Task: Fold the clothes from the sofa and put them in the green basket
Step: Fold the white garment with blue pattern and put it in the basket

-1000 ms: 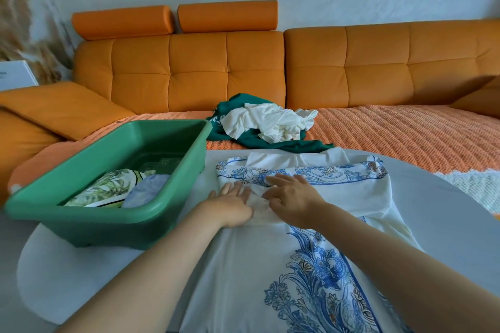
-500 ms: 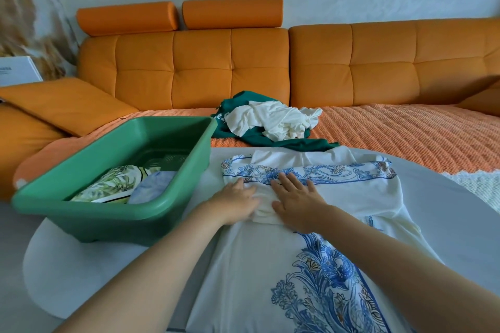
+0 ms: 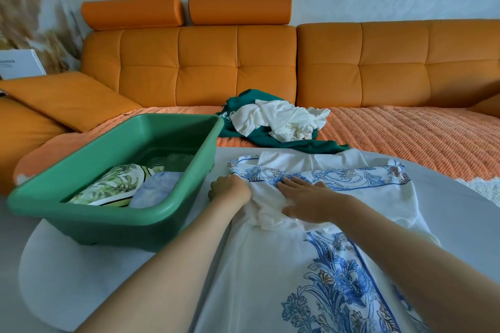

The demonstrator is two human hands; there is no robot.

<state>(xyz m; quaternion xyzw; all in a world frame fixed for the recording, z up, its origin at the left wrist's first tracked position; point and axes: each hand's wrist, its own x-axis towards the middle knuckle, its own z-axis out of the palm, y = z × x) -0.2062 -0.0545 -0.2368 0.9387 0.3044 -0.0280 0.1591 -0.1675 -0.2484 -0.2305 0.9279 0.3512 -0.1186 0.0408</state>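
Two hands on one garment, centre of frame. The printed garment (image 3: 270, 265), white with a blue floral pattern, lies spread on the table (image 3: 67, 265), running from centre to lower right, its far end turned over into a patterned band. The left hand (image 3: 230, 190) sits at the garment's left edge with its fingers curled down onto the cloth. It looks like a grip on that edge, though the fingertips are hidden. The right hand (image 3: 308, 199) lies flat on the fabric just beside it, fingers (image 3: 292, 184) straight and spread, pressing and holding nothing. Some cloth is bunched below and between the hands.

Handling, my guess: thin, light, limp cloth with no stiffness. It likely slides on the smooth table and wrinkles when pushed. Not fragile. Best taken at edges or corners with a pinch, one hand pinning the fold line flat while the other brings the edge over. Lifting from the middle would probably spill the folds.

The green basket (image 3: 108, 230) is left of frame, on the table, just beside the garment. Inside are a folded leaf-print piece (image 3: 113, 184) and a pale blue piece (image 3: 157, 189), touching, at the near end. The far end shows bare perforated floor, so there is room for more.

The orange sofa (image 3: 205, 67) fills the upper half. On its seat, upper centre just behind the table, is a green garment (image 3: 284, 143) with a crumpled white garment (image 3: 281, 119) on top. Both look unfolded, so the task is roughly midway.
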